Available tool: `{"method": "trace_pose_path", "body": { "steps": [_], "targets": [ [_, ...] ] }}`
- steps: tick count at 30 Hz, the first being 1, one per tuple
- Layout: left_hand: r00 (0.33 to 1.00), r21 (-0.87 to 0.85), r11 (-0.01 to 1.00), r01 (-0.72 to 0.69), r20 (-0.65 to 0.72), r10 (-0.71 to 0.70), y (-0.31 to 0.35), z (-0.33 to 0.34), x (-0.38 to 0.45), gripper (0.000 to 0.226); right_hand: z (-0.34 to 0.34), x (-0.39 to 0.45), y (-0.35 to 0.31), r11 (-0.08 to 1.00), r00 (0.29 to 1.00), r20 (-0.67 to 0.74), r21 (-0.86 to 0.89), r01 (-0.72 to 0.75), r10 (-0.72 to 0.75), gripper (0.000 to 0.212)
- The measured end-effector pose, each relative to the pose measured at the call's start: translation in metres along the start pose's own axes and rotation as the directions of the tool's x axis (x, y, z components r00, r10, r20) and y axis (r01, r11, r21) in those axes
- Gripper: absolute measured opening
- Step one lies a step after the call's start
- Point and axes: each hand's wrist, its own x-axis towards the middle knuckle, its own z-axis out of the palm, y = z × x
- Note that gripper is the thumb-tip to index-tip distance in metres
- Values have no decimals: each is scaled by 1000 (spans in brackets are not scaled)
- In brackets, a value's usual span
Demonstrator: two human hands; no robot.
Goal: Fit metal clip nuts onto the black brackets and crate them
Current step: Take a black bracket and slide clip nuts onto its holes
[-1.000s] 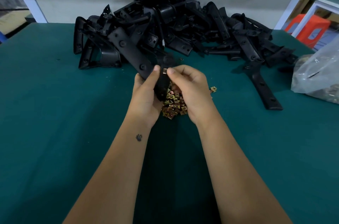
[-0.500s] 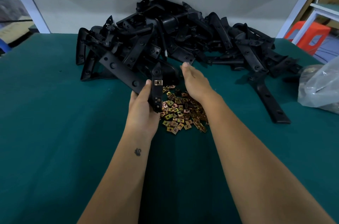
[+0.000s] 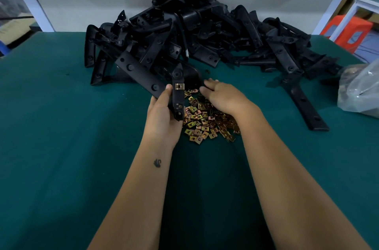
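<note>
My left hand point(image 3: 163, 115) grips a black bracket point(image 3: 178, 94) upright, and a brass clip nut point(image 3: 179, 86) sits on its upper part. A heap of loose brass clip nuts point(image 3: 205, 120) lies on the green table just right of that hand. My right hand point(image 3: 222, 96) hovers palm down over the far side of the heap, fingers stretched toward the back and holding nothing that I can see. A big pile of black brackets point(image 3: 194, 32) fills the back of the table.
A single long black bracket point(image 3: 301, 98) lies to the right of the nuts. A clear plastic bag point(image 3: 361, 90) sits at the right edge. An orange stool point(image 3: 348, 30) stands beyond the table at the back right. The green table point(image 3: 61, 147) stretches wide on the left.
My right hand has let go of the bracket and moved right and forward over the nut heap. My left hand has turned the bracket so its fitted nut faces me.
</note>
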Motion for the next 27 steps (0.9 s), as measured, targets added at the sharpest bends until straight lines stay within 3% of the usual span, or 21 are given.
{"method": "trace_pose_path", "body": {
  "steps": [2,4,6,8,11,14,20,22,24,27],
  "targets": [
    [1000,-2,1000,-4,-4,4,-1,1,1,5,-4,-6,2,999,988,-151,38,-36,41,44],
    [1000,-15,1000,-5,6,5,-2,1,1,5,-6,-9,1,994,931,-357,104,-33,68,45],
    [1000,-20,1000,-5,9,5,-3,2,1,6,-7,-5,2,992,890,-449,126,-16,72,36],
    [1000,-20,1000,-5,10,6,-4,1,2,6,-7,2,3,991,911,-410,133,0,55,30],
    [1000,-5,1000,-16,21,17,-4,0,4,6,-7,20,5,999,970,-241,49,3,9,50],
    [1000,-12,1000,-8,25,8,-3,1,3,10,-7,35,6,996,987,-161,-91,1,-15,53],
    [1000,-32,999,6,5,-6,-3,4,2,10,-5,50,5,975,995,-50,-203,-91,82,53],
    [1000,-6,1000,6,6,-6,-3,3,2,10,-4,45,6,987,994,-83,-138,-79,68,53],
    [1000,-5,1000,10,-2,-10,-2,2,1,9,-5,35,9,998,991,-128,47,-41,47,49],
    [1000,-4,1000,17,-10,-17,-2,3,1,6,-8,16,9,946,935,-343,324,31,87,30]
  ]
}}
